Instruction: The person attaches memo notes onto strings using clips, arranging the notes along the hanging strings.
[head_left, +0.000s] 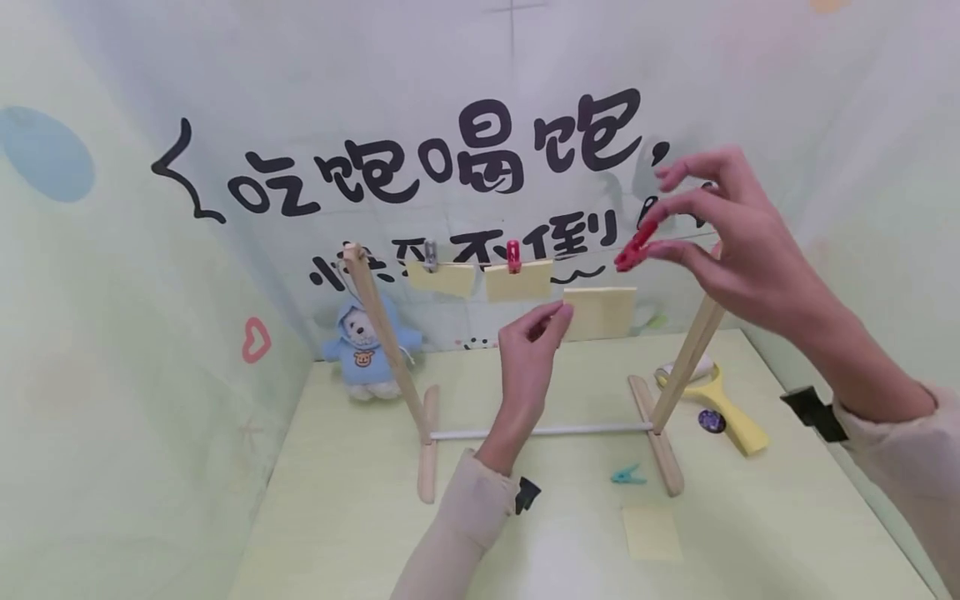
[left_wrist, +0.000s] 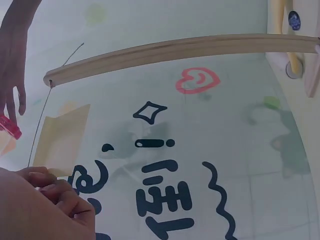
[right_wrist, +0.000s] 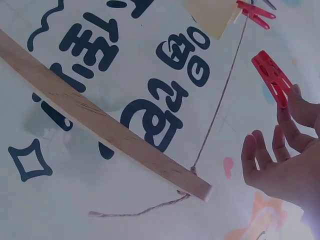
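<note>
My left hand [head_left: 525, 354] pinches the left edge of a pale yellow paper note [head_left: 602, 313], held upright along the string. Up to the right, my right hand [head_left: 746, 237] grips a red clothespin [head_left: 634, 248] between thumb and forefinger, its tip pointing down and left above the note's right end. In the right wrist view this clothespin [right_wrist: 271, 75] is apart from the string [right_wrist: 220, 97]. Two more notes hang to the left: one note [head_left: 442, 280] under a grey clothespin [head_left: 431, 255], another note [head_left: 517, 285] under a red one.
A wooden frame [head_left: 390, 342] carries the string between its posts. A teal clothespin [head_left: 628, 475] and a yellow note [head_left: 651, 533] lie on the table in front. Behind the right post are a yellow-handled roller [head_left: 738, 421] and a dark round disc [head_left: 712, 421]; a blue-hooded plush toy [head_left: 367, 350] sits left.
</note>
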